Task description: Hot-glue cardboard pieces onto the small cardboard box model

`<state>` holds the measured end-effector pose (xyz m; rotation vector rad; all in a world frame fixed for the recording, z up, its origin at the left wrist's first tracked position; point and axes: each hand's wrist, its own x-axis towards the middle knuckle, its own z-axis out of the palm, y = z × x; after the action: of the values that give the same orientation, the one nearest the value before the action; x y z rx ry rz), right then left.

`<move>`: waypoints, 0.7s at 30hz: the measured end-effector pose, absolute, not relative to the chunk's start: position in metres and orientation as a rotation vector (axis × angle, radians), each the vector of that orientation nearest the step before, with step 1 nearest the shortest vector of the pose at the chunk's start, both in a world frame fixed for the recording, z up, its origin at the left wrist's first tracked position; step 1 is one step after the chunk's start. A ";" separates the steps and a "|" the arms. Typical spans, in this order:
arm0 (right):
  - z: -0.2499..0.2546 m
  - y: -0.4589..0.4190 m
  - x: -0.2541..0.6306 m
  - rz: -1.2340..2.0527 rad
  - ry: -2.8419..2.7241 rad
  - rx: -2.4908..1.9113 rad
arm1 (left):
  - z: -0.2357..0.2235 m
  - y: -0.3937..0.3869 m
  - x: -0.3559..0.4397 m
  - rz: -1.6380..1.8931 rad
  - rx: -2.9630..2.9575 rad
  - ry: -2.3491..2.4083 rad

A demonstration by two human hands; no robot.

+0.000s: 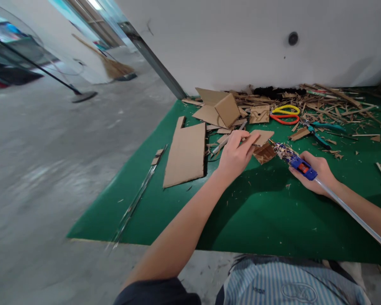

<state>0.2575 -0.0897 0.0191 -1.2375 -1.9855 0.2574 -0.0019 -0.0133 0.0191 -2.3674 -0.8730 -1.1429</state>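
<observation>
Left hand (236, 148) pinches a cardboard piece (263, 137) above the green table (260, 216). Right hand (317, 171) is wrapped around a glue gun (296, 162), nozzle (271, 141) near the piece's right edge; contact unclear. Looks like gluing in hand; next move likely calls for steady cardboard and controlled nozzle alignment.

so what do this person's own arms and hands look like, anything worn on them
Both hands, left and right, are bare: no gloves, rings or watch show. The left arm is bare up to a dark, plain-looking sleeve at the bottom edge. The right forearm is bare as far as it shows; its sleeve is out of view.
</observation>
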 end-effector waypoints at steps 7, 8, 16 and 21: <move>0.020 -0.088 0.258 0.259 -1.932 -1.249 | 0.020 -0.014 -0.001 -1.168 -2.377 -0.870; 0.020 -0.088 0.258 0.259 -1.927 -1.250 | 0.020 -0.014 -0.001 -1.174 -2.378 -0.868; 0.023 -0.087 0.256 0.294 -1.874 -1.277 | 0.020 -0.015 -0.001 -1.171 -2.391 -0.890; 0.025 -0.087 0.255 0.290 -1.855 -1.309 | 0.021 -0.015 -0.001 -1.177 -2.376 -0.870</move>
<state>0.2554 -0.0871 0.0251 -1.3086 -1.8549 0.2905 -0.0009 -0.0146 0.0206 -2.3763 -0.8704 -1.1768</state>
